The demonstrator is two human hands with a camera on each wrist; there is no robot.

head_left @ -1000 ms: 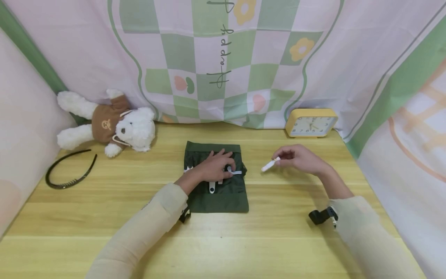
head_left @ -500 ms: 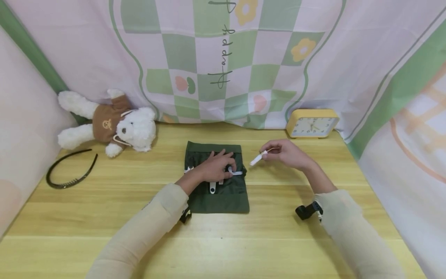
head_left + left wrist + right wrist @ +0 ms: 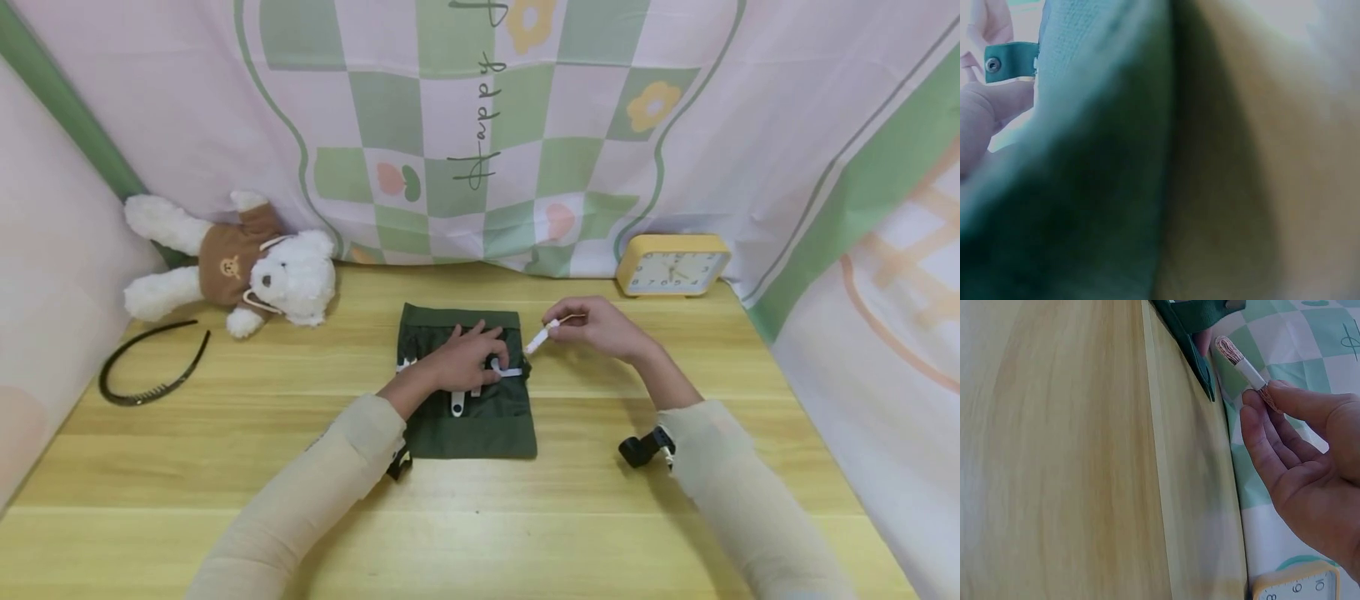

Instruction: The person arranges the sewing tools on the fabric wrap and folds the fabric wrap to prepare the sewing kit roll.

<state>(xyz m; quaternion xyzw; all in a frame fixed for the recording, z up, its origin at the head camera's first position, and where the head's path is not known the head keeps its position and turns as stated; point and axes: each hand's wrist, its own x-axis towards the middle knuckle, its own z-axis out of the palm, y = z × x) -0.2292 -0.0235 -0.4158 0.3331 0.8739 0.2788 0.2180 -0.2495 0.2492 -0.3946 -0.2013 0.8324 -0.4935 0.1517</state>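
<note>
My left hand (image 3: 467, 360) lies over a dark green fabric pouch (image 3: 472, 435) spread out on the table. Three fingers are spread on the cloth, while the thumb and bent index finger hold it near a white looped piece (image 3: 507, 372). A white tool with a black dot (image 3: 457, 406) pokes out below the hand. My right hand (image 3: 596, 327) pinches a small skein of thread (image 3: 1249, 370) with a white band round it, just right of the pouch and above the table. A green strap with a snap (image 3: 1010, 61) sticks out from the pouch's edge; the pouch is blurred in the left wrist view.
At the back left, a white plush bear in a brown top (image 3: 232, 267) lies on its side. In front of it rests a black headband (image 3: 142, 392). A yellow clock (image 3: 672, 265) stands at the back right against the printed cloth (image 3: 525, 108) behind the table.
My right hand has moved left with the thread skein, from well right of the pouch to close beside its right edge. The left hand has stayed in place on the pouch.
</note>
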